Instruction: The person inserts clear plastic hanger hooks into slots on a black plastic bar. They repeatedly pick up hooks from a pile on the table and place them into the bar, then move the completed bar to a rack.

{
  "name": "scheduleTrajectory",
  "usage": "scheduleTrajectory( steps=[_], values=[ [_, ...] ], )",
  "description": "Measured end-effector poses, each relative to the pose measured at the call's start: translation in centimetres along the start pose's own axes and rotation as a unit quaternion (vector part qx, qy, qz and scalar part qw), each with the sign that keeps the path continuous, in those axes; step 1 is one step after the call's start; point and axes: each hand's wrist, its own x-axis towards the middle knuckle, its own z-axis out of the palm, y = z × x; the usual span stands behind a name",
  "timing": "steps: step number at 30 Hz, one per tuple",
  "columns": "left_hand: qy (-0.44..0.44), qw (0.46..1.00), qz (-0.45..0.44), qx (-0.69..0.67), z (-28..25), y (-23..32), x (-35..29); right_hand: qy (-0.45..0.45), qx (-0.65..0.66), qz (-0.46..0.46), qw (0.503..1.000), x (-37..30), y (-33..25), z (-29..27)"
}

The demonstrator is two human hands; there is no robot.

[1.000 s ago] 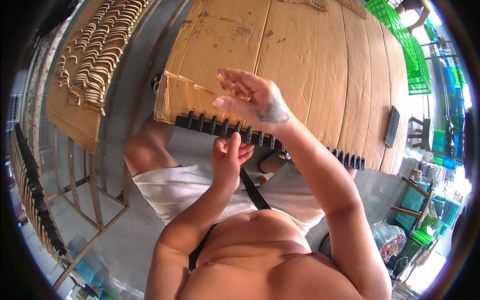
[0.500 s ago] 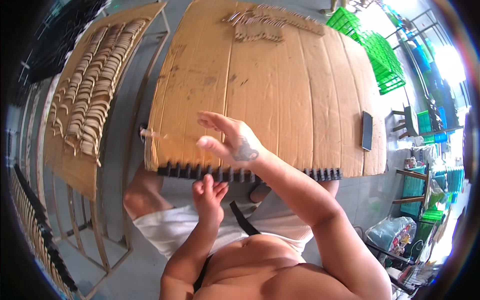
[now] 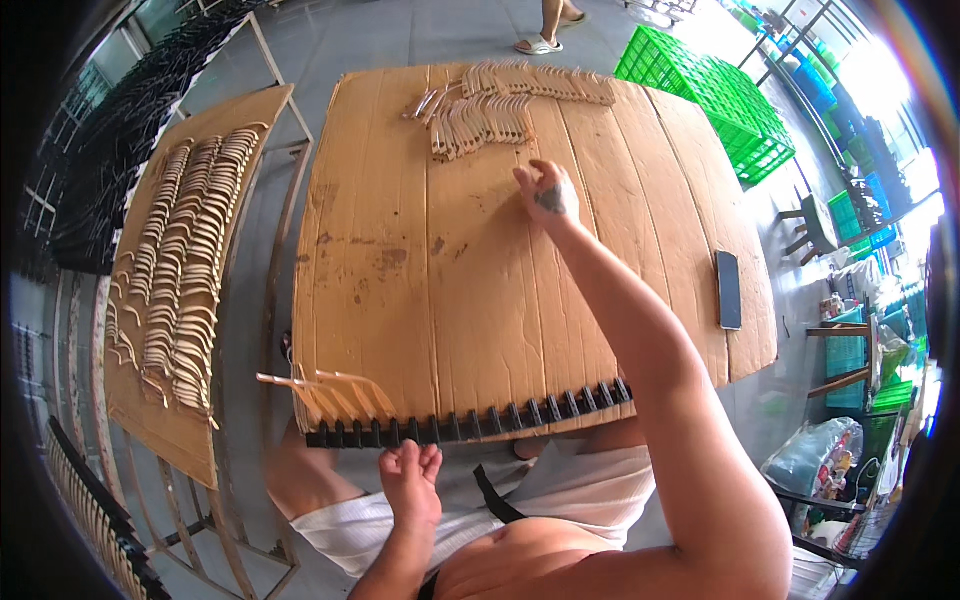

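Note:
Along the near edge of the cardboard-covered table lies a long black bar [image 3: 480, 426] with a row of upright clips. At its left end several thin, curved, translucent brown strips [image 3: 345, 395], like eyeglass temples, stand in the clips and point away from me. My left hand [image 3: 410, 482] is closed, its fingertips at the near side of the bar. My right hand [image 3: 550, 193] reaches far across the table, fingers bent and apart, with nothing visible in it. Just beyond it lie rows of similar strips [image 3: 480, 125].
A dark phone-like slab [image 3: 728, 290] lies at the table's right. Green crates [image 3: 710, 100] stand beyond the far right corner. On the left, a board [image 3: 150, 425] on a metal frame carries rows of curved tan strips. A person's foot [image 3: 540, 45] shows at the far end.
My right hand has moved from above the bar's left part to the far strips. My left hand remains at the bar. The view has shifted, and a person's feet now show at the back.

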Motion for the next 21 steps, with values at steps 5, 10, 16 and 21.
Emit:
scheduleTrajectory(
  steps=[5, 10, 16, 21],
  values=[
    [0.019, 1.0, -0.012, -0.001, 0.3, 0.3, -0.3, -0.022, -0.074, 0.039, 0.996, 7.0, -1.7, 2.1],
    [0.031, 0.999, -0.03, 0.028, 0.5, 0.6, -0.1, -0.092, -0.195, 0.069, 0.974, 10.9, -4.8, 4.4],
    [0.03, 0.997, -0.039, 0.055, 0.8, 0.9, 0.0, -0.166, -0.213, 0.081, 0.959, 12.0, -8.4, 5.4],
    [0.033, 0.997, -0.039, 0.049, 0.6, 0.9, 0.2, -0.213, -0.231, 0.081, 0.946, 12.1, -9.4, 6.9]
  ],
)
